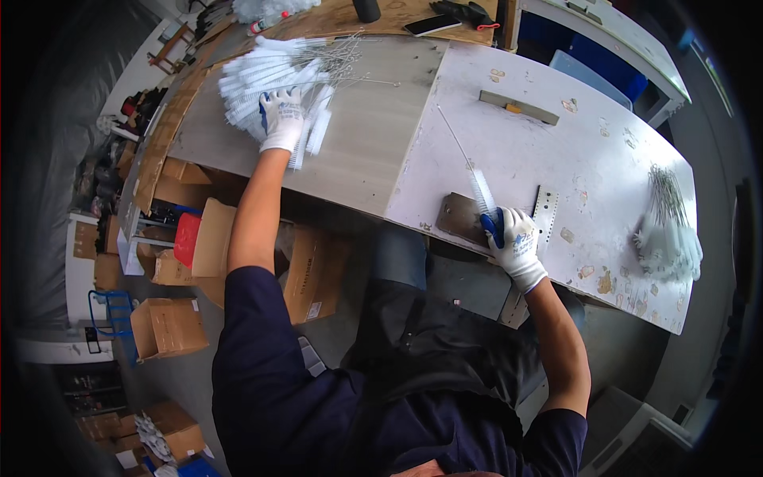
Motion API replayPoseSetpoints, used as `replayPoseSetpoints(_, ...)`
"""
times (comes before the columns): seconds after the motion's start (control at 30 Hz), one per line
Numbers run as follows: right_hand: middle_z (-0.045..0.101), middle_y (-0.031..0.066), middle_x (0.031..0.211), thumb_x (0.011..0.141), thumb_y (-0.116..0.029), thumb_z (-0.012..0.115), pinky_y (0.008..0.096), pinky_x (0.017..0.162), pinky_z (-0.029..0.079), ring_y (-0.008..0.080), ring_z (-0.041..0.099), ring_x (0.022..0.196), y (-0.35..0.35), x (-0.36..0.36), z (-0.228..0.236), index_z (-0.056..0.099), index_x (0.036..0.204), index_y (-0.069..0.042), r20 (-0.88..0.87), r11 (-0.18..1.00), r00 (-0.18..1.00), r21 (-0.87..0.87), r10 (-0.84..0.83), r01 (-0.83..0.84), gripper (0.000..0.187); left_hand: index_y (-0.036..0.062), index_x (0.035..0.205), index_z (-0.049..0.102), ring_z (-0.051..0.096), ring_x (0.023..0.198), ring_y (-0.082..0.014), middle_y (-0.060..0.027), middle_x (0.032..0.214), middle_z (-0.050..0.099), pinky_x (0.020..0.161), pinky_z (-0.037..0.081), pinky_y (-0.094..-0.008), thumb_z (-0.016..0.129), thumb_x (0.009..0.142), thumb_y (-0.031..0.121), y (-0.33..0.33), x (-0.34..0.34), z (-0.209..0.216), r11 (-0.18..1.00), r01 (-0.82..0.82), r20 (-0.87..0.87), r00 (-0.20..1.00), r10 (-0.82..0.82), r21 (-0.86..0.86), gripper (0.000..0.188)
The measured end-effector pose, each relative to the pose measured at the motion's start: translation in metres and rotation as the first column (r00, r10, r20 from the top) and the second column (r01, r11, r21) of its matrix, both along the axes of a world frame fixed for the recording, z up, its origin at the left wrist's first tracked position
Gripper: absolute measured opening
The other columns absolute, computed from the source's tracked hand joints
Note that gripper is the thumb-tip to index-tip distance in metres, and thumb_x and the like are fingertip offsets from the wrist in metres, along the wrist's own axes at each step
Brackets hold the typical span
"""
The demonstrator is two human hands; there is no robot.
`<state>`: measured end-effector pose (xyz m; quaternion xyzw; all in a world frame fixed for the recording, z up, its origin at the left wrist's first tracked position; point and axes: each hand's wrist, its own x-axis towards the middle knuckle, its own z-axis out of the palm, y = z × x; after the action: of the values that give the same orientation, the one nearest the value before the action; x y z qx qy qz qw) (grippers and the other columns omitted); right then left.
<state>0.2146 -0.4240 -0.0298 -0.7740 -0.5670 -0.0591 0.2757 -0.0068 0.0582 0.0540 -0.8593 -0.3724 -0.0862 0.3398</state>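
While the person leans over the workbench (373, 151), the left hand (282, 119), in a white glove, reaches far out to the left and lies palm down on a big heap of white bottle brushes (254, 83), its fingers curled loosely into the bristles; whether it pinches any single brush cannot be told. The twisted wire handles (342, 60) of that heap fan out just to the right of this hand. Below the left forearm, under the bench edge, stand open cardboard boxes (167, 326) on the floor.

Further right, the right hand (515, 242), in a white glove with blue fingertips, is closed around the bristle end of a single brush (482, 191), pinching it against a dark metal plate (461, 216) that lies at the near bench edge, touching the hand. The long wire stem (455, 135) of this brush runs up and away from the hand across the white board. Just right of the hand lies a perforated metal strip (545, 211). Well to the right of it rests a second, smaller pile of brushes (668, 238).
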Motion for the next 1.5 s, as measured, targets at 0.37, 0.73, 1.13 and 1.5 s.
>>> replayPoseSetpoints(0.37,0.066,0.0181,0.082,0.09,-0.02,0.069,0.0463,0.068,0.051,0.04,0.066,0.078,-0.01,0.005,0.004,0.062,0.092,-0.008,-0.521,0.906,0.826,0.208,-0.216,0.368,0.014,0.0049,0.113,0.065,0.062,0.058,-0.0141,-0.0031,0.08,0.063,0.049,0.05,-0.0296,0.061,0.094,0.007,-0.231,0.113,-0.073,0.046,0.779,0.622,0.461,0.633,-0.625,0.02)
replayPoseSetpoints(0.73,0.069,0.0106,0.097,0.085,-0.021,0.071,0.0439,0.079,0.054,0.032,0.066,0.092,-0.26,0.19,0.089,0.068,0.103,-0.012,0.324,0.782,0.713,0.309,-0.622,0.541,0.02,0.0036,0.13,0.062,0.063,0.065,-0.0118,-0.0028,0.088,0.066,0.057,0.051,-0.0286,0.057,0.095,0.006,-0.257,0.121,-0.108,0.218,0.743,0.733,0.483,0.479,-0.633,0.036)
replayPoseSetpoints(1.13,0.063,0.0124,0.128,0.087,-0.038,0.072,0.0515,0.104,0.041,0.0345,0.054,0.124,-0.303,0.222,0.109,0.065,0.124,-0.009,0.468,0.446,0.314,0.2,-0.826,0.873,0.047,0.0014,0.137,0.058,0.067,0.09,-0.0142,-0.0082,0.115,0.067,0.073,0.058,-0.0286,0.058,0.095,0.002,-0.258,0.12,-0.116,0.266,0.778,0.801,0.451,0.394,-0.569,0.042)
replayPoseSetpoints(1.5,0.072,0.0146,0.085,0.087,-0.038,0.075,0.0426,0.074,0.053,0.0349,0.069,0.083,-0.045,0.012,0.069,0.072,0.086,-0.006,-0.509,0.942,0.803,-0.049,-0.31,0.333,0.032,0.0063,0.117,0.069,0.065,0.062,-0.0197,-0.0047,0.078,0.063,0.056,0.056,-0.0332,0.056,0.097,0.011,-0.306,0.163,-0.054,-0.21,0.963,0.424,0.263,0.867,-0.169,0.025)
